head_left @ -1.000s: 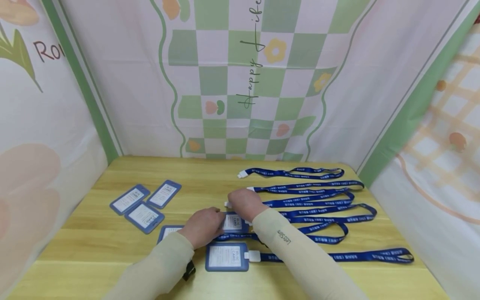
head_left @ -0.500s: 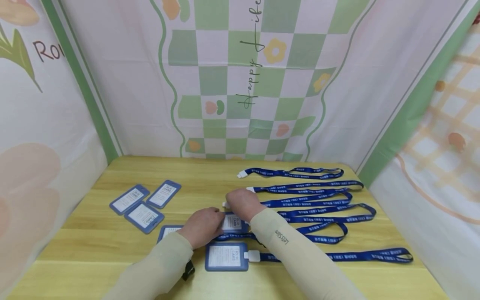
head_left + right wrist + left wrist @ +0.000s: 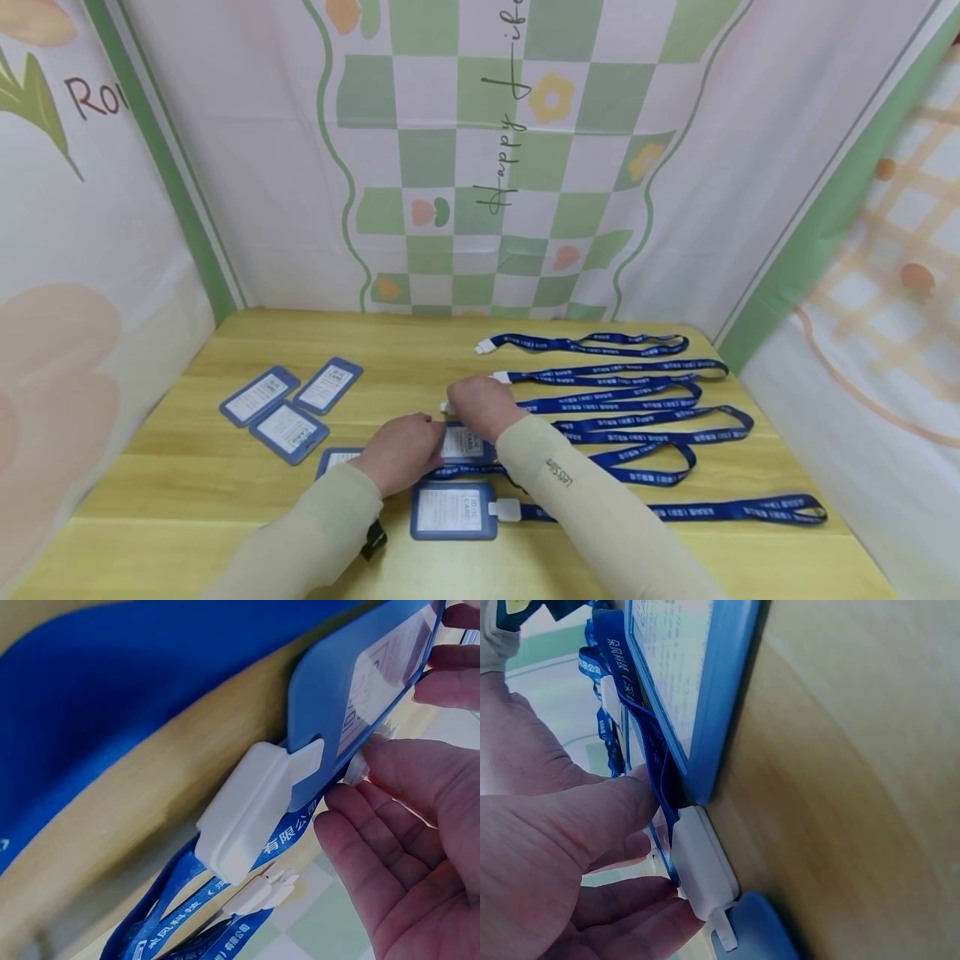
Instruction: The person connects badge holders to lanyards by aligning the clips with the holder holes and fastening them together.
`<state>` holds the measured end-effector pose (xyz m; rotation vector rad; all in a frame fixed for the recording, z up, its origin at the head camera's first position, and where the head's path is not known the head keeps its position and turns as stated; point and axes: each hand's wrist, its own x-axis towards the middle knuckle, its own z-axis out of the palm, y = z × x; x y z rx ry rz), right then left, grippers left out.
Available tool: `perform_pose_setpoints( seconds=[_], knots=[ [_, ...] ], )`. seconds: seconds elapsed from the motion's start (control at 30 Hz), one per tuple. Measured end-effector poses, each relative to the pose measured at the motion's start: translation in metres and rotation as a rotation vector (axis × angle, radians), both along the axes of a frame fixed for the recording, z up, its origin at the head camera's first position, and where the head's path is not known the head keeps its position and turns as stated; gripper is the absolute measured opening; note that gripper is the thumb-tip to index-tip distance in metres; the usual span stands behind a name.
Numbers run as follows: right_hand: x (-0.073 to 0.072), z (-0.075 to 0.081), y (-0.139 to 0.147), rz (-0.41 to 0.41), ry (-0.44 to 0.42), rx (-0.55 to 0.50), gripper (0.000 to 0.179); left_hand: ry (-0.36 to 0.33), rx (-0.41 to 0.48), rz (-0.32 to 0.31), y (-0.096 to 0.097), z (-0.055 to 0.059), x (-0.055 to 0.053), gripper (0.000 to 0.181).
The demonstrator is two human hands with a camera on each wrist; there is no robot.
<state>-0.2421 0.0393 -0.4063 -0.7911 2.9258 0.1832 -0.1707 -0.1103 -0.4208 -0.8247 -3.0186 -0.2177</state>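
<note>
In the head view, my left hand [image 3: 401, 454] is at the left end of a blue ID badge holder [image 3: 462, 443]; its fingertips [image 3: 450, 682] grip that holder's far end in the right wrist view. A white clip [image 3: 259, 802] joins the holder's near end to a blue lanyard. My right hand [image 3: 483, 407] is just beyond, its thumb and fingers pinching another lanyard's white clip [image 3: 447, 408], mostly hidden by the fingers. Close by my left hand, a white clip [image 3: 705, 862] connects a strap to another holder [image 3: 761, 930], partly under my left arm.
Nearest me lies a holder [image 3: 453, 510] clipped to its lanyard [image 3: 735, 510]. Three loose badge holders [image 3: 288, 432] lie at the left of the wooden table [image 3: 172, 517]. Lanyards [image 3: 630, 343] stretch along the right, under and beyond my right arm. Printed cloth [image 3: 285, 167] hangs behind.
My right hand has shifted slightly left, drawing the lanyard and its white clip along. My left hand and the badge holder have barely moved.
</note>
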Motion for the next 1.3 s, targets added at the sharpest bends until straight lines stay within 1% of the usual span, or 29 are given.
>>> perform_pose_setpoints(
  seconds=[0.27, 0.4, 0.63, 0.93, 1.3],
  knots=[
    [0.001, 0.001, -0.004, 0.025, 0.025, 0.023, 0.005, -0.025, 0.008, 0.024, 0.0, 0.003, 0.001, 0.02],
    [0.002, 0.002, -0.006, 0.036, 0.023, 0.037, 0.005, -0.034, 0.005, 0.038, 0.0, 0.004, 0.002, 0.02],
    [0.002, 0.002, -0.009, 0.039, 0.022, 0.045, 0.007, -0.03, 0.007, 0.043, 0.0, 0.004, 0.003, 0.02],
    [0.002, 0.002, -0.015, 0.018, 0.014, 0.035, 0.005, -0.031, -0.001, 0.042, 0.0, 0.004, 0.004, 0.022],
    [0.003, 0.0, -0.019, 0.038, 0.054, 0.024, 0.004, -0.016, 0.021, 0.043, -0.001, 0.004, 0.006, 0.021]
  ],
)
